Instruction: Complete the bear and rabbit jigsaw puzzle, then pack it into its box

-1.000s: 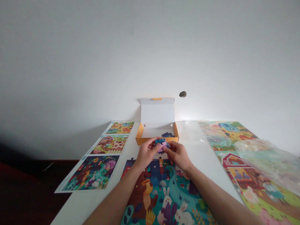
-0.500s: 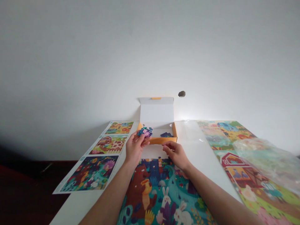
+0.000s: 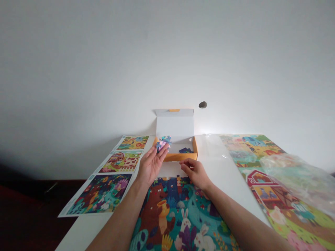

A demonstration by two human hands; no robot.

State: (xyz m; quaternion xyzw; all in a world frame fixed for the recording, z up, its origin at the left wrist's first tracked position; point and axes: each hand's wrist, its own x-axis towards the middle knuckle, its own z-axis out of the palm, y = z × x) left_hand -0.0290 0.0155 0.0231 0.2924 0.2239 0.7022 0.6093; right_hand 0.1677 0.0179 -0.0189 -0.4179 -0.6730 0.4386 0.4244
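- Your left hand (image 3: 151, 166) is raised with the fingers spread and fairly wide. A small clump of blue and pink jigsaw pieces (image 3: 163, 143) sits at the fingertips, but you cannot tell from this view whether it is gripped or only resting there.
- The clump is in the centre of the frame, above the left corner of an open orange cardboard box (image 3: 183, 157).
- The clump's outline is ragged, with no clear long axis. At most it runs slightly from lower left to upper right, and no single piece's direction can be made out.
- For a steadier hold, it would help to keep your fingertips close under the clump so that loose pieces do not slide onto the white bench (image 3: 83, 233).
- Your right hand (image 3: 195, 173) is loosely curled, holding nothing visible, just in front of the box.
- A few dark blue jigsaw pieces (image 3: 186, 150) lie inside the box, toward its right end.
- The box's raised white lid (image 3: 175, 123) stands behind it, and the box's long axis runs left to right.
- A printed sheet showing a brown bear (image 3: 157, 198) lies on the bench below your hands.
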